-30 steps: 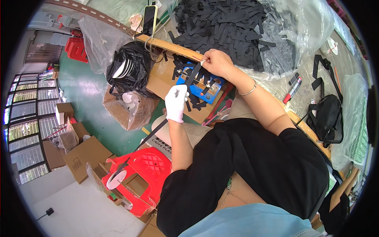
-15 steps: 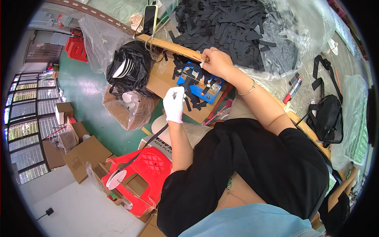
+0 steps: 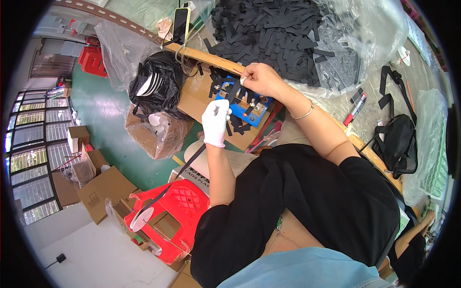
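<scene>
My left hand (image 3: 215, 122), in a white glove, is closed in a pinch on a black ribbon (image 3: 194, 157). The ribbon runs down from it to a white spool (image 3: 142, 219) by a red plastic stool (image 3: 187, 199). My right hand (image 3: 261, 79), with white covers on its fingertips, pinches at the upper end of the ribbon stretch between the two hands. Just beneath them is a blue device (image 3: 252, 115) with metal fittings, fixed near the bench edge. Short cut black strips (image 3: 239, 126) lie around and over it on cardboard (image 3: 194, 93).
A large heap of black strips (image 3: 269, 33) lies on clear plastic beyond the wooden bench edge (image 3: 206, 56). A phone (image 3: 181, 24) stands at the back. A red marker (image 3: 355, 109) and a black mesh bag (image 3: 397, 144) lie right. A black plastic bag (image 3: 158, 79) tops a box at left.
My left hand has moved up and slightly right, drawing the ribbon along. My right hand has shifted a little down and left, and a ribbon stretch now spans between the hands.
</scene>
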`<move>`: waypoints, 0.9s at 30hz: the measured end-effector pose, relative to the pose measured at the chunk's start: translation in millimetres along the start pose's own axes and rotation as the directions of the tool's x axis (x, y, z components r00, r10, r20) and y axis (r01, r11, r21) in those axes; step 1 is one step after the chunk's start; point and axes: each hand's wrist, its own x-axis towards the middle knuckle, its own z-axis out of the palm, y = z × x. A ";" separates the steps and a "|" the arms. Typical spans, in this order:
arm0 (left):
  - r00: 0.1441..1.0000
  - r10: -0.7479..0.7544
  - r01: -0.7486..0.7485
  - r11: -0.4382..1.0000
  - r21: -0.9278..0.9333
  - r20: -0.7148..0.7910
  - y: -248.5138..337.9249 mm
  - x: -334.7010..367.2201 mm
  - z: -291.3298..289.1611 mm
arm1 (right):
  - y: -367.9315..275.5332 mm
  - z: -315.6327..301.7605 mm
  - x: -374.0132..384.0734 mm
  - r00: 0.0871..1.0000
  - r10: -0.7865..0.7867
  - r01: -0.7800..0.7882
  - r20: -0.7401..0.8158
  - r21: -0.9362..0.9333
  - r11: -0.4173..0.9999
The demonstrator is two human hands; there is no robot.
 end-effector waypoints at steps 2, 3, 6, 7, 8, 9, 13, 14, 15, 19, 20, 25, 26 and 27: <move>1.000 0.004 -0.003 0.999 0.049 -0.014 -7.7 -1.5 -6.9 | 2.2 -0.2 2.4 0.998 0.040 -0.044 -0.049 -0.092 0.995; 1.000 0.003 -0.002 0.999 0.049 -0.017 -11.8 -2.1 -10.3 | 3.0 0.5 3.9 0.992 0.074 -0.092 -0.101 -0.181 0.979; 0.999 -0.015 0.019 0.996 0.087 -0.045 -19.2 -2.7 -16.4 | 5.7 5.8 7.3 0.991 0.060 -0.094 -0.122 -0.293 0.952; 0.998 -0.027 0.031 0.996 0.085 -0.048 -19.9 -2.8 -17.0 | 6.4 7.7 7.8 0.991 0.060 -0.093 -0.120 -0.293 0.952; 0.998 -0.040 0.044 0.996 0.083 -0.049 -20.8 -2.7 -17.3 | 7.2 9.5 8.1 0.989 0.046 -0.088 -0.139 -0.313 0.946; 0.998 -0.040 0.044 0.996 0.082 -0.050 -22.7 -1.6 -17.5 | 7.6 10.7 8.2 0.987 0.031 -0.083 -0.157 -0.334 0.939; 0.998 -0.026 0.032 0.993 0.110 -0.056 -28.2 3.7 -17.2 | 7.4 12.5 8.7 0.987 0.022 -0.077 -0.158 -0.352 0.933; 0.998 -0.019 0.026 0.991 0.132 -0.055 -28.5 4.1 -17.1 | 6.2 13.1 8.1 0.987 0.014 -0.070 -0.159 -0.352 0.933; 0.998 -0.018 0.025 0.991 0.132 -0.055 -28.9 4.1 -17.6 | 5.6 13.2 7.6 0.987 0.006 -0.063 -0.160 -0.352 0.934; 0.997 0.007 -0.001 0.997 0.082 -0.082 -21.3 -1.1 -19.7 | 7.3 12.3 5.7 0.985 0.006 -0.065 -0.172 -0.337 0.939; 0.996 -0.012 0.013 1.000 0.016 -0.093 -16.3 -2.9 -18.8 | 8.0 9.8 4.1 0.983 -0.012 -0.038 -0.181 -0.269 0.962; 0.999 0.026 -0.029 0.998 -0.054 -0.047 2.4 -4.7 -7.6 | 9.1 6.6 1.1 0.998 -0.020 0.020 -0.062 -0.011 1.000; 0.999 0.010 -0.012 0.998 -0.058 -0.042 3.8 -3.9 -5.1 | 8.1 6.9 1.3 1.000 0.013 -0.014 0.014 0.062 0.998; 0.999 -0.006 0.004 0.998 -0.061 -0.035 4.9 -1.9 -2.2 | 7.3 6.7 2.1 0.995 0.041 -0.052 0.089 0.131 0.990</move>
